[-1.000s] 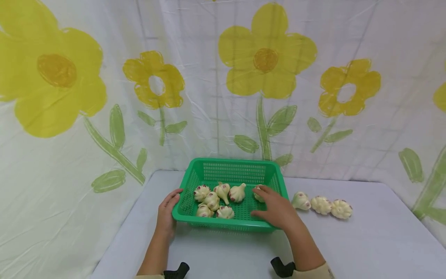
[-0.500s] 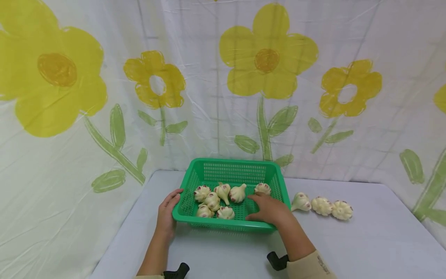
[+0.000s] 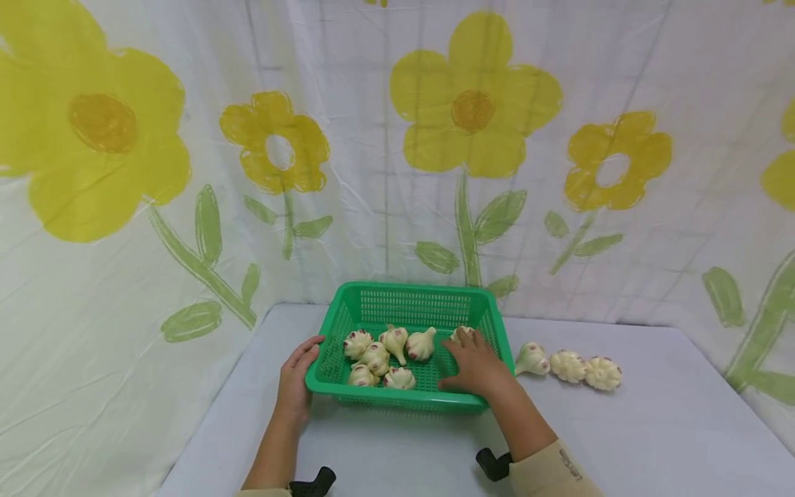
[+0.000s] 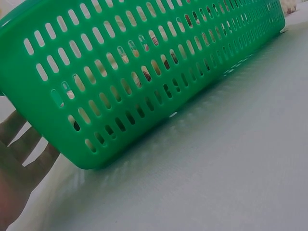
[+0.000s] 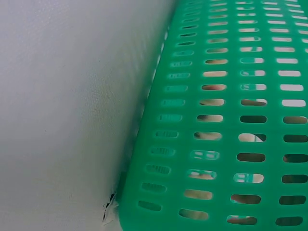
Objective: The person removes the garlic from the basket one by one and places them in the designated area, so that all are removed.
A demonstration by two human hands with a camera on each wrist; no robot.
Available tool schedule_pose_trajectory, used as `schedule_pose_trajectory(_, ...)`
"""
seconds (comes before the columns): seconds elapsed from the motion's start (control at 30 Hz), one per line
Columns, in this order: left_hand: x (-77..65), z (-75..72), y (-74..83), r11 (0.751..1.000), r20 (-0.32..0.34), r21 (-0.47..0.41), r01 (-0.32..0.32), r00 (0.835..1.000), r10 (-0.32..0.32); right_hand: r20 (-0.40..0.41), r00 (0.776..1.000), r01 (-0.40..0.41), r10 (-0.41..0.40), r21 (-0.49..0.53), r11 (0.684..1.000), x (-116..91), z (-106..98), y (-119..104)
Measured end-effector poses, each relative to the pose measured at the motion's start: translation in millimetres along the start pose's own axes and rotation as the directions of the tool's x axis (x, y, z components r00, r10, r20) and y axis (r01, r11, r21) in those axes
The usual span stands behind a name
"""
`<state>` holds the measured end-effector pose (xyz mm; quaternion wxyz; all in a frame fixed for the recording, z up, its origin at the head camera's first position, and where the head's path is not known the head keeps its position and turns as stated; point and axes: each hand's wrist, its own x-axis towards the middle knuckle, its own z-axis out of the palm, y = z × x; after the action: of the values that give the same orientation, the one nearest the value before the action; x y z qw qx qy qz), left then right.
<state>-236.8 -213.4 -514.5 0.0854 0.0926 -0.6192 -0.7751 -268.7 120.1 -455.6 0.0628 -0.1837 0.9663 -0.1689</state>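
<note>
A green plastic basket (image 3: 404,398) with slotted walls stands on the white table, holding several pale garlic bulbs (image 3: 375,359) with purple marks. My left hand (image 3: 295,383) lies along the basket's left wall near the front corner. Its fingers (image 4: 41,163) look fairly straight against the outside in the left wrist view. My right hand (image 3: 477,369) reaches over the front right rim into the basket, fingers spread. Its fingertips are over a garlic bulb (image 3: 462,334) at the back right, partly covering it; contact cannot be judged. The right wrist view shows only the basket's slotted wall (image 5: 226,106) and tabletop.
To the right of the basket, a garlic bulb (image 3: 532,359) and two rounded, lobed bulbs (image 3: 585,369) lie in a row on the table (image 3: 671,428). A white curtain (image 3: 354,207) printed with yellow flowers hangs behind the table.
My right hand drew back from the rear right garlic bulb, uncovering it, then moved over it again with fingers spread. The left hand and basket stay in place; the head view shifts slightly.
</note>
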Motion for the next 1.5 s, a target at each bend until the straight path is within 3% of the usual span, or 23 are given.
schedule_pose_trajectory(0.2, -1.2, -1.2, -3.5, 1.000, 0.014, 0.012, -0.006, 1.000, 0.006, 0.025, 1.000, 0.011, -0.011, -0.017, 1.000, -1.0, 5.4, 1.5)
schedule_pose_trajectory(0.6, -3.3, -3.0, -2.4, 1.000, 0.019, 0.019, -0.002, 1.000, 0.002, -0.031, 0.999, 0.021, -0.021, -0.004, 1.000, -0.1, 7.1, -0.9)
schedule_pose_trajectory(0.8, -3.0, -3.4, -1.9, 1.000, 0.011, 0.016, -0.001, 1.000, 0.001, -0.117, 0.993, 0.033, -0.026, 0.053, 0.998, 1.5, 4.2, -0.4)
schedule_pose_trajectory(1.0, -3.0, -2.7, -2.5, 1.000, 0.013, 0.011, 0.000, 1.000, 0.000, -0.148, 0.989, 0.005, 0.023, 0.183, 0.983, 5.5, 2.6, 4.3)
schedule_pose_trajectory(1.27, -2.3, -1.3, -2.2, 1.000, 0.014, 0.008, -0.002, 1.000, 0.002, -0.075, 0.994, -0.046, 0.078, 0.358, 0.933, 11.4, -5.1, 6.4)
schedule_pose_trajectory(1.5, -2.4, 0.3, 1.2, 1.000, 0.014, 0.008, -0.015, 1.000, 0.015, -0.011, 0.999, -0.042, 0.048, 0.321, 0.946, 12.3, -5.5, 5.4)
